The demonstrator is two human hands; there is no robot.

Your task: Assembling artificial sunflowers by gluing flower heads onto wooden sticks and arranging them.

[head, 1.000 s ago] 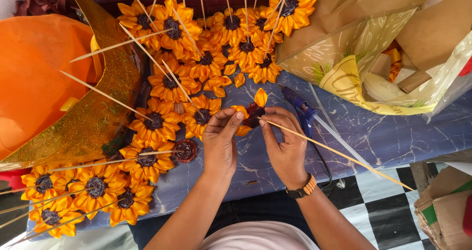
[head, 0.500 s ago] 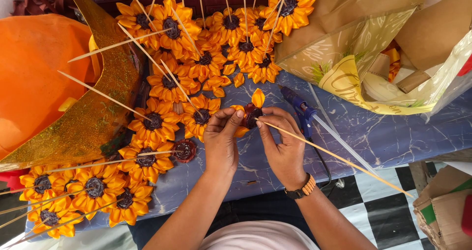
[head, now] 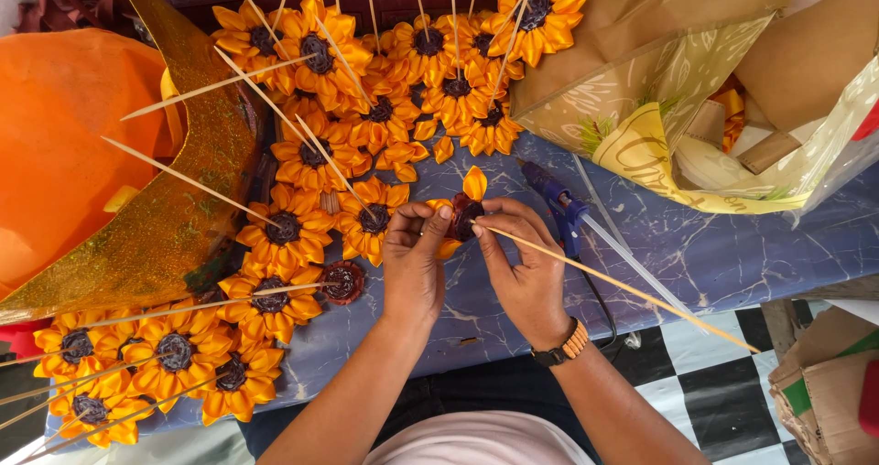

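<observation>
My left hand (head: 414, 262) and my right hand (head: 520, 265) meet over a blue marbled tabletop (head: 732, 254). Between their fingertips sits a small half-made fabric flower (head: 464, 210) with a dark brown centre and a few orange petals. My right hand also pinches the end of a long thin wooden stick (head: 632, 291) that runs off to the lower right. My left fingers press on the flower's left side. A beaded band circles my right wrist.
Many finished orange flowers on sticks (head: 311, 154) lie left and above. A lone brown centre (head: 343, 282) rests nearby. A blue glue gun (head: 560, 207) lies right of my hands. A gold glitter sheet (head: 174, 209), orange cloth (head: 55, 145) and bags (head: 723, 90) crowd the edges.
Hardly anything has moved; my fingers have shifted slightly on the flower and stick, staying in the same spot.
</observation>
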